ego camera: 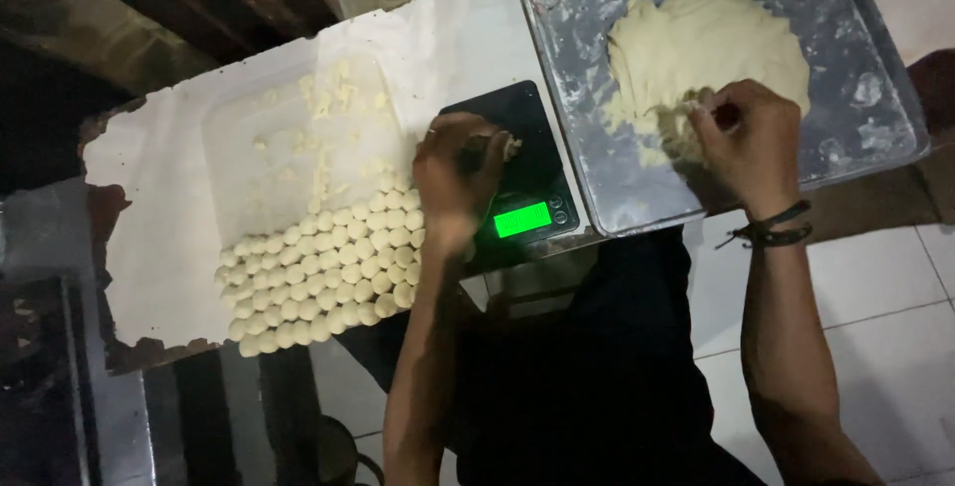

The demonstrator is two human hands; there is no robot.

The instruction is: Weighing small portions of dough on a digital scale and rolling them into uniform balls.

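My left hand hovers over a black digital scale with a lit green display, fingers closed on a small piece of pale dough. My right hand pinches into the near edge of a large flat dough mass lying on a floured metal tray. Left of the scale, several rows of small dough balls sit packed together on a white board.
Dough scraps are scattered on the upper part of the white board. The board lies on a white-covered table with a ragged edge. White floor tiles show below the tray. Dark surroundings fill the left.
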